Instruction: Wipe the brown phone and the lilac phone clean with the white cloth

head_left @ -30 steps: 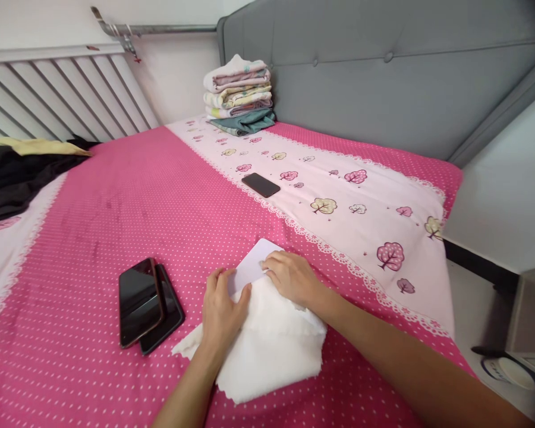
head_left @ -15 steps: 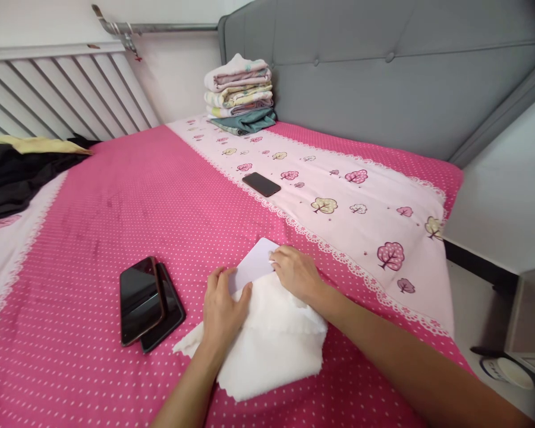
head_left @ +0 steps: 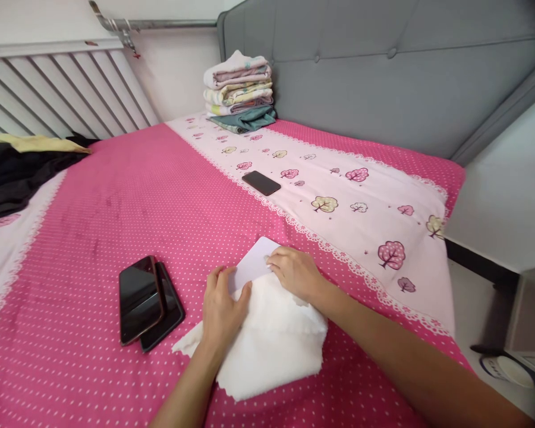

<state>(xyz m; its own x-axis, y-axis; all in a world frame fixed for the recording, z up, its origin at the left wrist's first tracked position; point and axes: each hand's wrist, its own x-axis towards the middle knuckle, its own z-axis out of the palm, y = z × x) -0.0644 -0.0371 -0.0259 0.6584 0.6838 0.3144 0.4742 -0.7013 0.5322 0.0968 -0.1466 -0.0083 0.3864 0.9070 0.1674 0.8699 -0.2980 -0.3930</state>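
White slab (head_left: pixel 255 261) half under cloth (head_left: pixel 271 339), hands (head_left: pixel 258 291) covering its near edge

Open pink bedsheet (head_left: pixel 129 196) from ten to twelve o'clock of the hands. Blocked at nine o'clock by two stacked phones (head_left: pixel 149 303); at one o'clock, farther off, by a lone black phone (head_left: pixel 261 182).

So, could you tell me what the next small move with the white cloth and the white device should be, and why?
Probably slide the right hand with the cloth further up the white device. Its far corner lies bare on the bedspread, while the left hand steadies the near edge, so the uncovered part looks unwiped.
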